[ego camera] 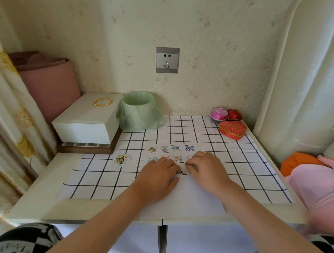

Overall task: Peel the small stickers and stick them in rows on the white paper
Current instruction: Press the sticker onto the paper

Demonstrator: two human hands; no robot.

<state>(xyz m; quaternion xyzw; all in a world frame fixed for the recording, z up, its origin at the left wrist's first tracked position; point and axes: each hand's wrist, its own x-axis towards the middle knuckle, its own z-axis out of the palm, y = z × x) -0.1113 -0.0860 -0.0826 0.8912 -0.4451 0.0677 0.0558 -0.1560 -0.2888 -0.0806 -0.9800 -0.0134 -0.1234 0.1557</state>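
Note:
A white paper lies on the checked cloth in the middle of the table. Several small colourful stickers sit on it in a far row, with a second row just below, partly hidden by my hands. My left hand rests flat on the paper, fingers together. My right hand is beside it, fingertips pressing on a small dark-printed sticker between the two hands. A small stack of unpeeled stickers lies to the left on the cloth.
A white box with a gold bangle stands at the back left beside a green-bagged bin. Red heart tin, pink round tin and red box sit at back right. Pink cloth overhangs the right edge.

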